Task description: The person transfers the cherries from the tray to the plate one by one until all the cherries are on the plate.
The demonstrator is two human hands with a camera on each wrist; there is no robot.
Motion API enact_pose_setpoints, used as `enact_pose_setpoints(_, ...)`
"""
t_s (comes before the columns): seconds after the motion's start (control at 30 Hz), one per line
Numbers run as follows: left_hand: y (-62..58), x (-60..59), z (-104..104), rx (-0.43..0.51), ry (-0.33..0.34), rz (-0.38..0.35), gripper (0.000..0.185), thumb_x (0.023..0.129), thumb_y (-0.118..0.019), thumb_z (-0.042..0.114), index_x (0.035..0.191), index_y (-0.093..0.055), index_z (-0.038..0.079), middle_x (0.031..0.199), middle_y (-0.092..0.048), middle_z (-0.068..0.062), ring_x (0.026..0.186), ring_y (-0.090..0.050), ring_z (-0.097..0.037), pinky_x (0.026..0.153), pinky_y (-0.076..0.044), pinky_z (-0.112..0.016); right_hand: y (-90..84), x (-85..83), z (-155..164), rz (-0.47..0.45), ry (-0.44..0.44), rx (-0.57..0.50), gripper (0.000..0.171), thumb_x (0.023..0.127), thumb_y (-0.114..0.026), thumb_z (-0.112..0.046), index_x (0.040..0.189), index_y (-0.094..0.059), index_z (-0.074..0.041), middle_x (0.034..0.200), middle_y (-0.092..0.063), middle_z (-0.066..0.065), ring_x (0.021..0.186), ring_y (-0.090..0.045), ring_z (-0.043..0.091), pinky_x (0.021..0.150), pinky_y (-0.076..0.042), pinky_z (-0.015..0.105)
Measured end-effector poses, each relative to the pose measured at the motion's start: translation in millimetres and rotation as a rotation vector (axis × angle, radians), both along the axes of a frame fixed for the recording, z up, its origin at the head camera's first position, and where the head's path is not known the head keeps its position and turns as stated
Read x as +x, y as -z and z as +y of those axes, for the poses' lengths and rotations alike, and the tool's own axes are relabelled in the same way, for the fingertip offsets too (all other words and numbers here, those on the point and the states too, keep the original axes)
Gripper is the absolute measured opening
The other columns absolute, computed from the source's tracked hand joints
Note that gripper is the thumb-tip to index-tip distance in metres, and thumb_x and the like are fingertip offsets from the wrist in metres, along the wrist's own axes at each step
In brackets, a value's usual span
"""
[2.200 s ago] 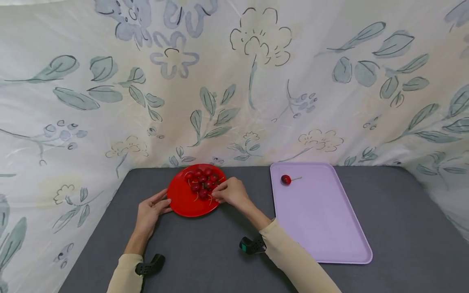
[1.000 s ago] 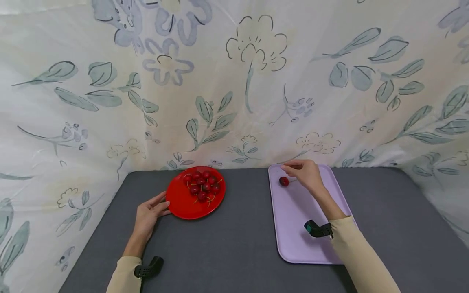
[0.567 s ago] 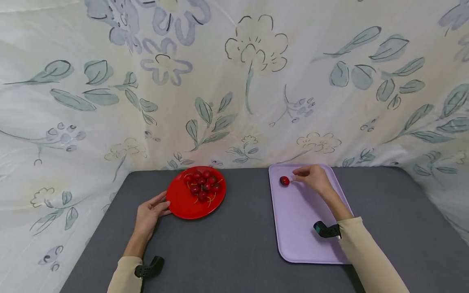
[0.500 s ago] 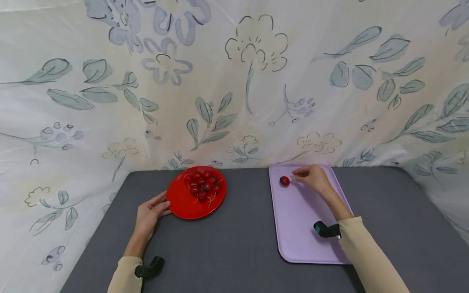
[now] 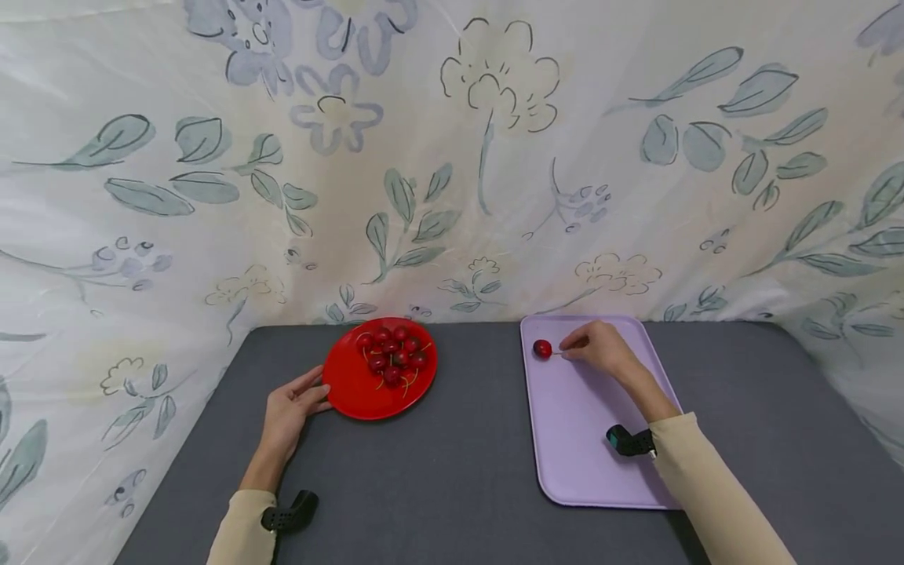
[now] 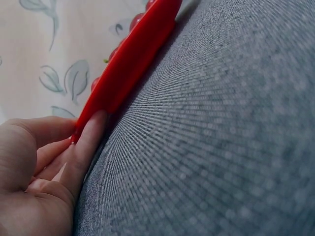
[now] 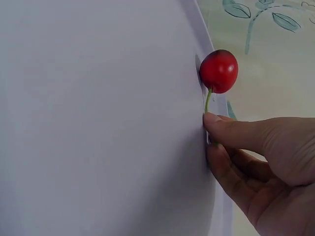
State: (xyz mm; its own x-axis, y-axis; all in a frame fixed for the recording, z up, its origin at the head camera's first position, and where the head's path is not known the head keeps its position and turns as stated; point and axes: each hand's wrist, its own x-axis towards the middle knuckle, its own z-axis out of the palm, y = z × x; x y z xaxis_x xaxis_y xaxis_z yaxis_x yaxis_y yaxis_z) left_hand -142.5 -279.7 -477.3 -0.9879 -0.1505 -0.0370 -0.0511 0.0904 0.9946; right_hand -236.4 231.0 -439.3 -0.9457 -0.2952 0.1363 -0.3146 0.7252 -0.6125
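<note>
On the near left, the left hand (image 5: 291,409) lies with relaxed fingers touching the rim of the red plate (image 5: 349,388) of cherries (image 5: 392,357). Farther right, the right hand (image 5: 600,349) pinches the stem of a cherry (image 5: 542,348) on the lilac tray's (image 5: 600,463) far-left corner.

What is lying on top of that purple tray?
One red cherry lies on the purple tray, its stem pinched by the right hand. The forearm covers part of the tray.
</note>
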Motion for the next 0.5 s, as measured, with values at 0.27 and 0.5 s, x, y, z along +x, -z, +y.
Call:
enact_pose_setpoints(0.27,0.4,-2.0,0,-0.003,-0.002,0.001,0.053,0.097,-0.061,0.009,0.147,-0.043,0.000,0.145,-0.045,-0.022,0.088,-0.069,-0.004,0.078,-0.059,-0.025,-7.5,6.2,1,-0.065,0.001,-0.008,0.011,0.082,-0.075,0.003,0.093,-0.076,0.004,0.090,-0.073,0.014,0.082,-0.065,0.024,0.074,-0.056,0.037)
enact_pose_setpoints(0.5,0.9,-2.1,1,-0.008,-0.005,0.018,0.053,0.097,-0.061,0.006,0.146,-0.042,-0.002,0.144,-0.045,-0.024,0.090,-0.068,-0.003,0.077,-0.059,-0.025,-4.9,14.9,3,-0.089,0.076,-0.129,0.018,0.084,-0.075,-0.004,0.100,-0.075,0.004,0.096,-0.073,0.017,0.091,-0.067,0.028,0.073,-0.054,0.024)
